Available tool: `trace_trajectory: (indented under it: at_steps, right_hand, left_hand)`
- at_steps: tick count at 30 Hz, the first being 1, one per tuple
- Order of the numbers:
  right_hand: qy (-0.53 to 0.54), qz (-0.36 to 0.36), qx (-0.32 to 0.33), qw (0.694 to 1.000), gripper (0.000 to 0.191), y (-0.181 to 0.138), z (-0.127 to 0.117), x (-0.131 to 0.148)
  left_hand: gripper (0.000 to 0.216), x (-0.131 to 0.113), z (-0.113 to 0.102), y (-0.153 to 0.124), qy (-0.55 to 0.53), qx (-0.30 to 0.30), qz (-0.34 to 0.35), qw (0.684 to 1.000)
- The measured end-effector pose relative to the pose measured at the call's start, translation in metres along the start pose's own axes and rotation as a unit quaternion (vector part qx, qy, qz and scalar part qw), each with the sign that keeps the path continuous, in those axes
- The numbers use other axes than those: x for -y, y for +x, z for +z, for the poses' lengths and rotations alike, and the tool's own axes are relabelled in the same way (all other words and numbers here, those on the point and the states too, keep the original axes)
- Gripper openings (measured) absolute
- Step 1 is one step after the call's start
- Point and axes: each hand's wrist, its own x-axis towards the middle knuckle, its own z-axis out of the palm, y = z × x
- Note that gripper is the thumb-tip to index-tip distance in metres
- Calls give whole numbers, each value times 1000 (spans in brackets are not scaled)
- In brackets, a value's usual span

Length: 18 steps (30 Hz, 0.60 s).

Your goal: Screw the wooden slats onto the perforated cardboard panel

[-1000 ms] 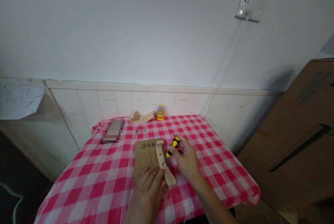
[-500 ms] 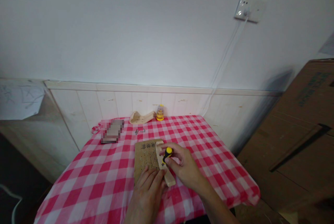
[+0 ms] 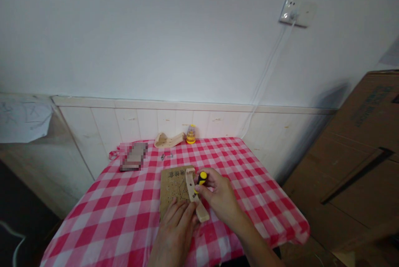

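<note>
A flat wooden board point(image 3: 172, 186) with small holes lies on the red-and-white checked tablecloth point(image 3: 124, 213). A curved wooden strip point(image 3: 193, 200) stands on edge along the board's right side. My left hand point(image 3: 177, 227) lies flat with fingers stretched out on the board's near end, beside the strip. My right hand point(image 3: 218, 196) is closed round a small yellow-and-black screwdriver point(image 3: 201, 179), whose tip meets the strip's side.
At the table's far edge lie a second curved wooden piece point(image 3: 168, 139), a small yellow jar point(image 3: 190, 134), some metal hardware point(image 3: 166, 155) and a blurred-out object point(image 3: 134, 157). A large cardboard box point(image 3: 358, 146) stands to the right. A wall socket point(image 3: 294, 11) with a cable is above.
My right hand has swung the screwdriver from a slant out to the right to a steeper position against the strip. My left hand has stayed on the board.
</note>
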Motion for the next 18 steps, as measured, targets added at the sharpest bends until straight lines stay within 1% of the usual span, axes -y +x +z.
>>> trace_trajectory:
  at_steps: [7,14,18]
  right_hand:
    - [32,26,-19,999,22,3,2,3]
    - [18,42,-30,999,25,5,3,1]
    - [4,49,-31,998,29,6,3,-1]
  left_hand:
    - [32,1,2,-3,1,-3,-6,1000]
    - [31,1,3,-9,-38,32,-37,998]
    - [28,0,4,-9,-54,38,-50,997]
